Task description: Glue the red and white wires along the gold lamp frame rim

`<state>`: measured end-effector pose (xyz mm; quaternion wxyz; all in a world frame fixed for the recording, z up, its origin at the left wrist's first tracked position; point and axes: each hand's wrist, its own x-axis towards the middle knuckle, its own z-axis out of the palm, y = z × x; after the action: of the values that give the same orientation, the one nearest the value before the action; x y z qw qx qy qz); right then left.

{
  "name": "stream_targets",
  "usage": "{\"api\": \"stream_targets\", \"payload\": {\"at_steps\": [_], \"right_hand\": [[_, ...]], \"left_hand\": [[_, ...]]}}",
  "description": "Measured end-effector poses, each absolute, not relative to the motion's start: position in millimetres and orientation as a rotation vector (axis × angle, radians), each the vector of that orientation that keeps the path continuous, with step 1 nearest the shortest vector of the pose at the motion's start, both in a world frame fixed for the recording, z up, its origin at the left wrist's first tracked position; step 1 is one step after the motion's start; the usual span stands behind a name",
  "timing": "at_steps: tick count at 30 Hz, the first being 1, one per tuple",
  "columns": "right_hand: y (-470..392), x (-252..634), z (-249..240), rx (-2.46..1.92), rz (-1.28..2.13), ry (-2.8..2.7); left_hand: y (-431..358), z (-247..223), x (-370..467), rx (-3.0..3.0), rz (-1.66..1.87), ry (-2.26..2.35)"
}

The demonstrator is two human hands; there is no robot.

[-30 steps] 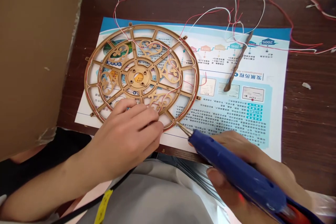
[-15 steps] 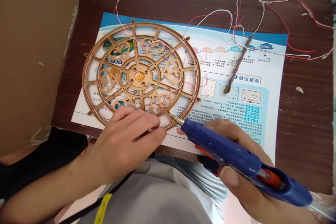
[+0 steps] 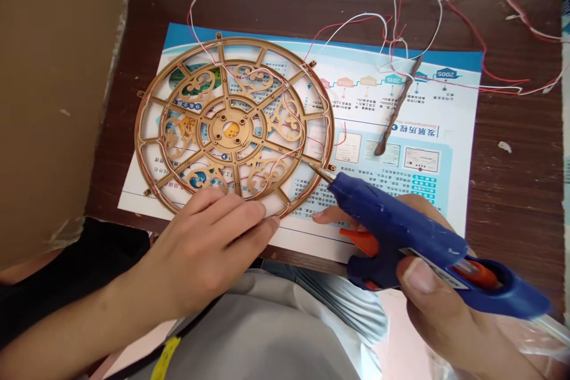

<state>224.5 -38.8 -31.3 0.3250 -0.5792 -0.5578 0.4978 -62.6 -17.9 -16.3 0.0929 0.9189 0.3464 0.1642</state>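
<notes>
A round gold-brown openwork frame (image 3: 226, 155) with spokes and scroll ornaments lies flat on a printed sheet. Thin red and white wires (image 3: 329, 130) run along its rings. My left hand (image 3: 222, 237) grips the frame's near edge, fingers bent over the rim; part of the rim is hidden under them. In my right hand (image 3: 427, 291) is a blue hot glue gun (image 3: 396, 219) with an orange trigger. Its metal nozzle points at the lower right of the frame, close to the outer ring; whether it touches, I cannot tell.
The printed sheet (image 3: 458, 190) rests on a dark brown wooden table (image 3: 512, 202). A brown twisted stick (image 3: 398, 110) lies across the sheet. Loose red and white wires (image 3: 439, 0) trail over the table's back right. A cardboard panel (image 3: 53, 83) stands at left.
The glue gun has moved right and slightly up along the frame's rim, from near my left fingers to the lower right spoke. My left hand stays at the near edge.
</notes>
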Motion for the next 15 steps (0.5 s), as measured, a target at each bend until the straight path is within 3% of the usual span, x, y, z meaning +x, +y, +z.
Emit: {"api": "stream_targets", "payload": {"at_steps": [4,15], "right_hand": [[-43.2,233.8,-39.5,-1.385,1.458,-1.351],[-22.2,210.5,-31.4,-1.596,1.227,-1.316]], "left_hand": [[-25.3,-12.2,-67.0,2.782,0.382,1.006],[-48.2,-16.6,-77.5,2.648,0.374,1.142]]}}
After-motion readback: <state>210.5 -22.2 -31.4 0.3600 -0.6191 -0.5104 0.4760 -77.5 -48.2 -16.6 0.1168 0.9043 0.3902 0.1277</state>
